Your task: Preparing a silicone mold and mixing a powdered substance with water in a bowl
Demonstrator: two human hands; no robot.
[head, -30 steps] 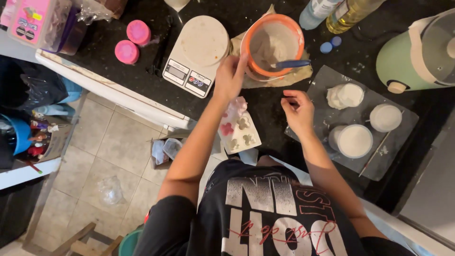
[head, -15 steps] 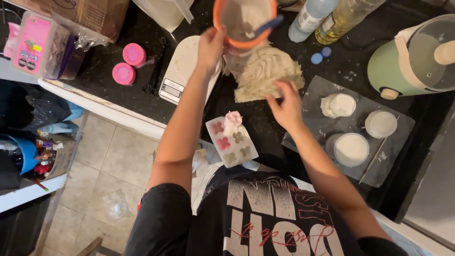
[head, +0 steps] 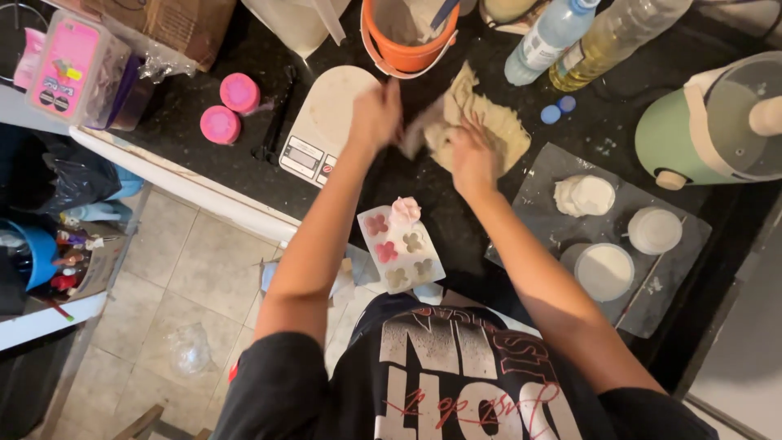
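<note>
A crumpled beige cloth (head: 481,122) lies on the dark counter (head: 269,122) below an orange bowl (head: 407,53). My left hand (head: 376,114) grips the cloth's left corner, over the edge of a white kitchen scale (head: 322,122). My right hand (head: 472,155) presses on the cloth's lower middle. Near my body sits a clear flower-shaped mould tray (head: 401,248) with pink and brown filled cavities and a pale pink lump at its top.
A grey mat (head: 676,277) at the right carries a white lump (head: 585,195) and two white round cups. A green blender (head: 717,122), two bottles (head: 554,37), two pink lids (head: 230,106) and a pink box (head: 69,65) ring the counter. Tiled floor lies to the left.
My left hand left the orange bowl's rim and came down to the cloth's left corner. My right hand moved up onto the cloth. The view shifted up the counter.
</note>
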